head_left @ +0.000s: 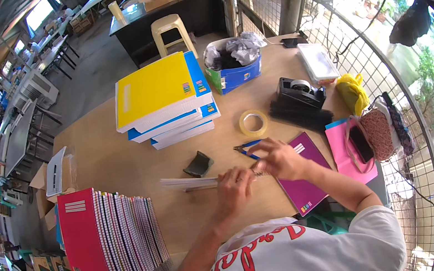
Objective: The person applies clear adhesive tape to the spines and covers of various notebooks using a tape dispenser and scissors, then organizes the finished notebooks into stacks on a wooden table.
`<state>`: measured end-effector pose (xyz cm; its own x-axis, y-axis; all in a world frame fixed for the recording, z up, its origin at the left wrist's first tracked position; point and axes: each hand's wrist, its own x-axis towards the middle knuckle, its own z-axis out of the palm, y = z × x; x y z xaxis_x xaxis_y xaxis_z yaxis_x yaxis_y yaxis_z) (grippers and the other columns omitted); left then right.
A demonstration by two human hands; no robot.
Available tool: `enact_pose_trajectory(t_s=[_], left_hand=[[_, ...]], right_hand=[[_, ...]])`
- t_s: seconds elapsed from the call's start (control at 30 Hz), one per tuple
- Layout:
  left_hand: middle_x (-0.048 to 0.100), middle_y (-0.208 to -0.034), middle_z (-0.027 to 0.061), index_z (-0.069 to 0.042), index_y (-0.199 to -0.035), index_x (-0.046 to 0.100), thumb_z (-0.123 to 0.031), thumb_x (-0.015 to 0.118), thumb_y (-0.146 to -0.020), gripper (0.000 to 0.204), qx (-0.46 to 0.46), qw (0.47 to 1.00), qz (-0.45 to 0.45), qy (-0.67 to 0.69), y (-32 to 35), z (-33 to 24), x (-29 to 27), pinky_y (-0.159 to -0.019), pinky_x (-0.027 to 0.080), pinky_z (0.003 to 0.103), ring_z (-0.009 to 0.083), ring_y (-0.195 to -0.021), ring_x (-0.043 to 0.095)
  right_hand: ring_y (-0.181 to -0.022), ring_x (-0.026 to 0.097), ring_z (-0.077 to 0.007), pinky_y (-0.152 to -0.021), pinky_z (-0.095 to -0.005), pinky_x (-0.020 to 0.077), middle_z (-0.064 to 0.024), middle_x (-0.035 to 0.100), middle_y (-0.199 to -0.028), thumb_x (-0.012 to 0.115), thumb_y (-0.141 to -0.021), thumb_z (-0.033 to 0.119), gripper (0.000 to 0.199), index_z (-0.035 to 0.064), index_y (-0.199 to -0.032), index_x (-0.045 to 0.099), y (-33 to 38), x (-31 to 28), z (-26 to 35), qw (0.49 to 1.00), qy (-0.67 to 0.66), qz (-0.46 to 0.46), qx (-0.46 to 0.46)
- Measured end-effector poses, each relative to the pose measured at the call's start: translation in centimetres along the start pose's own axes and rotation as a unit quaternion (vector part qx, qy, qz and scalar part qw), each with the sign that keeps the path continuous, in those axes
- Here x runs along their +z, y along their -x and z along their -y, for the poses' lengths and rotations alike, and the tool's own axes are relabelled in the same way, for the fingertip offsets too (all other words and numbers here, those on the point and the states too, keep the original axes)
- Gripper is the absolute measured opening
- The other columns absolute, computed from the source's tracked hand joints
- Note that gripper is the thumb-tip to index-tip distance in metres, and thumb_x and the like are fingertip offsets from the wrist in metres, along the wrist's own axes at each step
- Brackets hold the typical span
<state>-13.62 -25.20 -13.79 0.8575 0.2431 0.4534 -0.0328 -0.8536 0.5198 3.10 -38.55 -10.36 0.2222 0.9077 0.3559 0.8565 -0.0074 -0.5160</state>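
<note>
The fingers of the left hand (pixel 233 189) are closed on a white-paged notebook (pixel 187 182), seen edge-on over the bench (pixel 99 136). The right hand (pixel 284 162) has bent fingers at its right end; whether they pinch it cannot be told. Just beyond lies a blue-handled tool (pixel 252 143), with a tape roll (pixel 243 125) farther off. A purple notebook (pixel 303 181) lies right; red-covered notebooks (pixel 83 234) stand left, a yellow-topped stack (pixel 154 89) far.
</note>
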Motion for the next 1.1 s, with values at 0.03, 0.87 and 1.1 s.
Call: enact_pose_trajectory(t_s=[0.03,0.87,1.1], left_hand=[[0.064,-0.094,0.0019,-0.014,-0.096,0.061,-0.008,0.071,-0.082,0.019,0.026,0.999,-0.009,0.018,0.4,0.3,0.0,-0.083,0.041,0.042,0.0265,-0.088,0.063],[0.061,-0.087,-0.0022,-0.019,-0.088,0.066,-0.038,0.071,-0.087,0.019,-0.002,0.995,-0.034,-0.098,0.2,1.4,-0.2,-0.084,0.035,0.041,0.0198,-0.086,0.059],[0.062,-0.097,0.0009,-0.017,-0.110,0.062,-0.042,0.073,-0.085,0.037,-0.002,0.997,-0.052,-0.065,0.3,1.1,-0.1,-0.081,0.037,0.040,0.0219,-0.091,0.060]], right_hand=[[-0.110,0.060,-0.0368,-0.097,-0.0429,0.0471,-0.0136,0.064,-0.119,0.060,-0.098,0.033,0.031,0.0063,-0.111,0.070,-1.3,0.1,-0.7,0.959,-0.243,0.015,0.148],[-0.109,0.060,-0.0276,-0.097,-0.0391,0.0443,-0.0166,0.068,-0.112,0.075,-0.079,0.037,0.058,-0.0027,-0.121,0.068,-2.1,-1.7,-7.5,0.911,-0.213,0.339,0.100],[-0.115,0.056,-0.0333,-0.100,-0.0399,0.0416,-0.0251,0.063,-0.120,0.070,-0.084,0.044,0.057,-0.0009,-0.119,0.070,-1.2,-0.2,-8.5,0.766,-0.578,0.278,0.051]])
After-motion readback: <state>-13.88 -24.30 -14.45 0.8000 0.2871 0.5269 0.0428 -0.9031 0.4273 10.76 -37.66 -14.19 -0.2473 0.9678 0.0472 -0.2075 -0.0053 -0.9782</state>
